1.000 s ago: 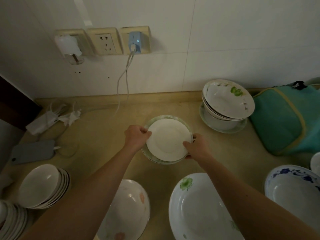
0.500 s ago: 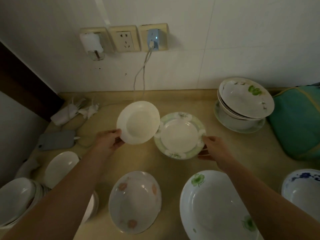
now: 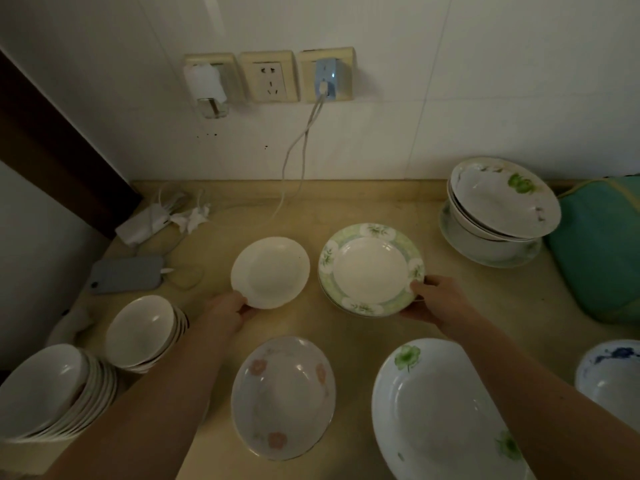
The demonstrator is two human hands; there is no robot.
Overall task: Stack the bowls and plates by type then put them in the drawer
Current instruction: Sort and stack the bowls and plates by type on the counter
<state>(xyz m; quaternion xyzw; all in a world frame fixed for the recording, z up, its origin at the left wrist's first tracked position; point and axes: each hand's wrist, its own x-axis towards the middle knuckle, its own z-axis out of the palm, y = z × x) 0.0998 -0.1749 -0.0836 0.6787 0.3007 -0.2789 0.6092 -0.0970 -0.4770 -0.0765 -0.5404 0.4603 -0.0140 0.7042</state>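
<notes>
Sorting is partly done, I judge: my left hand [image 3: 227,311] pinches the near rim of a plain white plate [image 3: 270,271], while my right hand [image 3: 438,301] grips the near right edge of the green-rimmed plates [image 3: 370,268] just beside it. Bowl stacks [image 3: 145,332] sit left of my left hand; loose bowls [image 3: 282,396] lie nearer me. No drawer shows, so stowing remains.

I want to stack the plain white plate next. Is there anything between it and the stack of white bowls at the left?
Nothing visible stands on that stretch of counter. The plain white plate, held at its near rim by the left hand, has bare countertop between it and the stack of white bowls. The grey phone lies farther back, off the path.
</notes>
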